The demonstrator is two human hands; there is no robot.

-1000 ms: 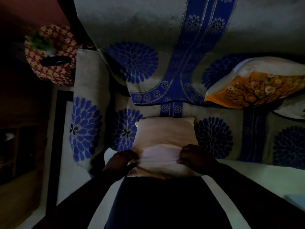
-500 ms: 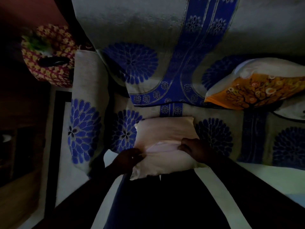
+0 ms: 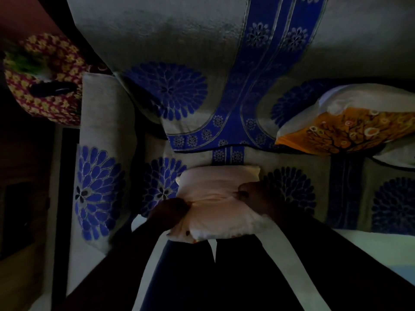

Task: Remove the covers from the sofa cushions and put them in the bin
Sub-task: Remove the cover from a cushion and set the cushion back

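A pale pink cushion (image 3: 219,179) lies on the sofa seat (image 3: 265,163) in front of me. Its cover (image 3: 221,218), turned inside out and pale, is bunched over the near half of the cushion. My left hand (image 3: 169,211) grips the cover's folded edge at the cushion's left side. My right hand (image 3: 256,195) grips the same edge at the right side. A second cushion (image 3: 350,129) with an orange tree-print cover leans against the sofa back at the right. No bin is visible.
The sofa has a grey throw with blue flower prints; its armrest (image 3: 101,171) is on the left. A red and yellow patterned basket (image 3: 45,79) stands beyond the armrest. My dark-clothed legs (image 3: 190,277) fill the bottom of the view.
Both hands have moved away from me along the cushion, pushing the cover's folded edge further up. More of the cover now bunches near me and less bare cushion shows.
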